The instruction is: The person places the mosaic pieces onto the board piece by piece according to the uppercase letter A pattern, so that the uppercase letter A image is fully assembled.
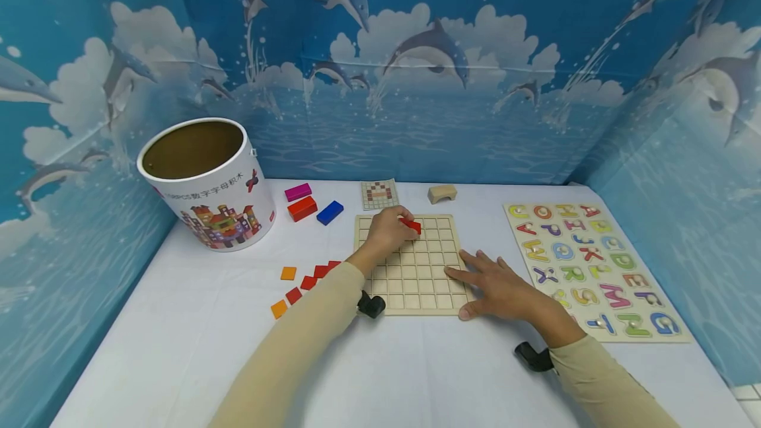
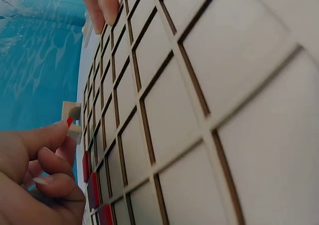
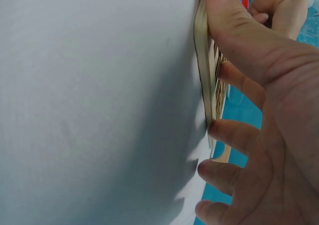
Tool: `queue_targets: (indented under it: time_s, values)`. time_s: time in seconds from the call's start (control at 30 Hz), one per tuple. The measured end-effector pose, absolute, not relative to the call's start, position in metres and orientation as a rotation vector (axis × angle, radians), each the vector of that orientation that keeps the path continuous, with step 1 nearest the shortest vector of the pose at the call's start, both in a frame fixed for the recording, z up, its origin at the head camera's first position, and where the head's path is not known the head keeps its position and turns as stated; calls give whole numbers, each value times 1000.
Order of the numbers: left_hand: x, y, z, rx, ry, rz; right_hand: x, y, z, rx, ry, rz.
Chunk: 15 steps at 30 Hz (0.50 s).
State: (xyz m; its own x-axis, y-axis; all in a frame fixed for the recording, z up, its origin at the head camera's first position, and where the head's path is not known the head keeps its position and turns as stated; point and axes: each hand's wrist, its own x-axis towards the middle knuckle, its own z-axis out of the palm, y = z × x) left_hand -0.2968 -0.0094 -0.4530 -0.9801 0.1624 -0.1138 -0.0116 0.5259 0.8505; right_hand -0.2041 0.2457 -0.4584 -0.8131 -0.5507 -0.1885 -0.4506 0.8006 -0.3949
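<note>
My left hand (image 1: 388, 231) is over the far part of a wooden grid board (image 1: 419, 273). Between thumb and fingertip it pinches a small red square tile (image 2: 70, 121), seen nearly edge-on in the left wrist view. Below that hand, red tiles (image 2: 93, 190) sit in squares along one side of the board. My right hand (image 1: 496, 286) lies at the board's right edge with fingers spread, thumb and fingertips touching the rim (image 3: 202, 50). Behind the board lies a small pattern card (image 1: 378, 195) showing a grid with coloured squares.
Loose red tiles (image 1: 308, 283) and orange tiles (image 1: 288, 273) lie left of the board, partly behind the left sleeve. Farther back are red (image 1: 302, 209), blue (image 1: 329, 213) and magenta blocks (image 1: 298, 192), a white bucket (image 1: 238, 216) and a wooden arch block (image 1: 442, 193). A letter puzzle board (image 1: 549, 292) lies right.
</note>
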Motion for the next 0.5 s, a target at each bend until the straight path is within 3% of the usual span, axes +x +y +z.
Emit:
queue_targets:
  time_s: [0.5]
  values:
    - [-297, 13, -461, 200, 2794, 1098, -203, 247, -459, -761, 2701, -484]
